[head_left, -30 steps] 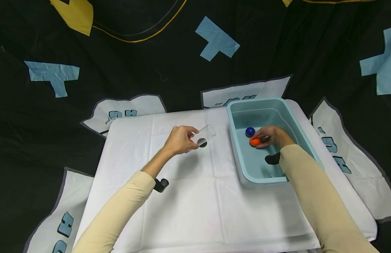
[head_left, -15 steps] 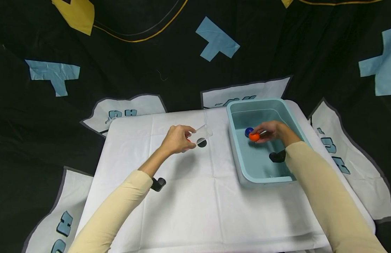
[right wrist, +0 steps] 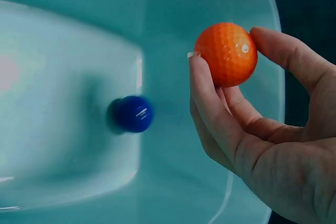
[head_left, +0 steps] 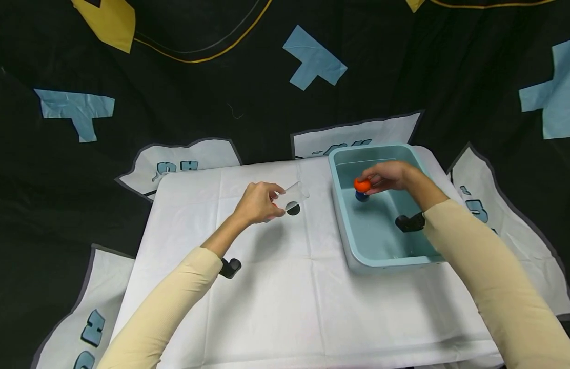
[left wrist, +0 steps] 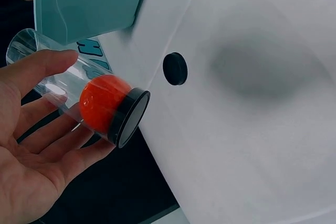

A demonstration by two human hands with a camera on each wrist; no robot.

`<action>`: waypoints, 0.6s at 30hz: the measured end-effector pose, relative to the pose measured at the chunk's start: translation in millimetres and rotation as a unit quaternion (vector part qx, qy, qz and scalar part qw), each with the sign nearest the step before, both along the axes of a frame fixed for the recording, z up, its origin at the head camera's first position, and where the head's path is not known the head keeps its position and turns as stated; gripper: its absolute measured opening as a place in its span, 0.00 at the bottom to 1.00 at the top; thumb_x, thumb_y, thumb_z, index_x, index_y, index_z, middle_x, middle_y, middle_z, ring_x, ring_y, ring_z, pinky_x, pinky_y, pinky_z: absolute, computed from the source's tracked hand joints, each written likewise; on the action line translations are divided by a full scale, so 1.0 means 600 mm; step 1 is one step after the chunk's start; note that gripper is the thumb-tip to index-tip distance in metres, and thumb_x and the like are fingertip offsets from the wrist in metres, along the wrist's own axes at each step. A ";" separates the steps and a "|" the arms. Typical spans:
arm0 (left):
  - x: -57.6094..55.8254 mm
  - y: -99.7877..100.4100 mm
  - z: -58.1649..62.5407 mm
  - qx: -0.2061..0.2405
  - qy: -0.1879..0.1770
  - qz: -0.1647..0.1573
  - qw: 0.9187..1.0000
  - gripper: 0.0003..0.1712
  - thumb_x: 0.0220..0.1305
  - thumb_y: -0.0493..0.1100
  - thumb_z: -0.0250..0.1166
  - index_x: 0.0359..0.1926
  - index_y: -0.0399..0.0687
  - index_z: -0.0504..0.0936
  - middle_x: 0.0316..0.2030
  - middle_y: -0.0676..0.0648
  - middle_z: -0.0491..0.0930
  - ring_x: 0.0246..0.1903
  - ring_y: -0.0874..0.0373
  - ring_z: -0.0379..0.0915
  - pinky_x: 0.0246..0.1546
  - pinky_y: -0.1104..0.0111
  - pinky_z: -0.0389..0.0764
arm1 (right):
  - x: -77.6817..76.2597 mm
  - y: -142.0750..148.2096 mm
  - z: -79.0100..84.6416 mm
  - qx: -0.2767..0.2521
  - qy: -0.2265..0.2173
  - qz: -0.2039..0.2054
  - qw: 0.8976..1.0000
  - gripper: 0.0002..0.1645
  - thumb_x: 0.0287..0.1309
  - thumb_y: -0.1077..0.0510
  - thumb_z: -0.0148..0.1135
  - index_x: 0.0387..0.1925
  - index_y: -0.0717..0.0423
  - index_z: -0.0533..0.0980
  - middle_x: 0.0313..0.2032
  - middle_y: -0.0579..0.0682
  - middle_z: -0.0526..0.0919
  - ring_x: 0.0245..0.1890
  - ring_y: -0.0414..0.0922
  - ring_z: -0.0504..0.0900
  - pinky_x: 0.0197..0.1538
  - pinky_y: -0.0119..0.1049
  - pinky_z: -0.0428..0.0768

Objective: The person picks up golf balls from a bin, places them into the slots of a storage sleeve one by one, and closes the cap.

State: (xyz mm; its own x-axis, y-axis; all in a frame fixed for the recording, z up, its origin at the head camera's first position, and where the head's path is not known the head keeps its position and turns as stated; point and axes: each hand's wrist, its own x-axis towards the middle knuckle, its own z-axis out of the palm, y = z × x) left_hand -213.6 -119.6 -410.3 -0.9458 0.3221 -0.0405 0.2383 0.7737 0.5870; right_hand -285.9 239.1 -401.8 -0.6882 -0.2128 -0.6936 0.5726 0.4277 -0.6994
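My left hand (head_left: 261,203) grips a clear plastic tube (left wrist: 65,80) held tilted above the white tabletop. At the tube's black-capped end rests an orange ball (left wrist: 102,102); its other end is uncapped. My right hand (head_left: 385,176) pinches an orange golf ball (right wrist: 226,54) between thumb and fingertips, raised over the light blue tub (head_left: 359,241). On the tub's floor, a blue ball (right wrist: 134,114) lies beneath that hand, partly covered by the orange golf ball in the head view. A loose black cap (left wrist: 175,68) lies on the cloth close to the tube.
The white-clothed table (head_left: 262,312) carries the tub on its right side, with high walls around the balls. Behind it hangs a black cloth (head_left: 192,102) with blue and yellow patches. A black wrist mount (head_left: 230,268) sticks out beside the left sleeve.
My right hand has lifted the orange golf ball off the tub's floor and moved it up and slightly left. The left hand with the tube has shifted slightly left.
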 end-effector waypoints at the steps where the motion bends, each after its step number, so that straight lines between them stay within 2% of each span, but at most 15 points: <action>1: 0.000 0.001 0.001 0.001 -0.001 -0.001 1.000 0.27 0.47 0.39 0.80 0.53 0.46 0.87 0.43 0.42 0.88 0.36 0.54 0.86 0.46 0.61 0.84 | 0.001 -0.004 0.007 -0.003 0.004 0.004 1.000 0.38 0.70 0.54 0.59 0.71 0.67 0.56 0.51 0.62 0.78 0.38 0.47 0.88 0.55 0.37 0.84; 5: 0.000 0.007 0.005 0.004 -0.004 -0.007 1.000 0.27 0.48 0.39 0.79 0.53 0.46 0.87 0.43 0.41 0.88 0.35 0.55 0.86 0.44 0.62 0.84 | 0.007 -0.023 0.035 -0.016 0.028 0.025 0.999 0.37 0.69 0.53 0.61 0.69 0.67 0.59 0.46 0.56 0.82 0.39 0.46 0.88 0.52 0.35 0.85; 12: -0.002 0.018 0.010 0.007 -0.009 -0.015 1.000 0.27 0.49 0.38 0.78 0.54 0.44 0.86 0.44 0.39 0.88 0.33 0.56 0.86 0.38 0.65 0.85 | 0.018 -0.064 0.070 -0.043 0.067 0.081 0.994 0.25 0.71 0.55 0.58 0.60 0.68 0.68 0.39 0.48 0.87 0.40 0.43 0.87 0.48 0.33 0.86; 15: -0.001 0.021 0.012 0.006 -0.011 -0.015 1.000 0.27 0.49 0.38 0.78 0.54 0.45 0.86 0.44 0.40 0.88 0.34 0.55 0.87 0.40 0.64 0.85 | 0.022 -0.085 0.076 -0.047 0.070 0.084 0.993 0.23 0.70 0.57 0.59 0.58 0.69 0.70 0.40 0.50 0.88 0.40 0.45 0.88 0.50 0.35 0.86; 18: -0.001 0.024 0.013 0.007 0.004 -0.019 1.000 0.27 0.48 0.38 0.78 0.53 0.44 0.87 0.43 0.39 0.88 0.36 0.54 0.87 0.42 0.62 0.85 | 0.026 -0.105 0.079 -0.052 0.075 0.072 0.993 0.23 0.68 0.58 0.61 0.57 0.69 0.71 0.46 0.56 0.85 0.42 0.48 0.88 0.53 0.39 0.85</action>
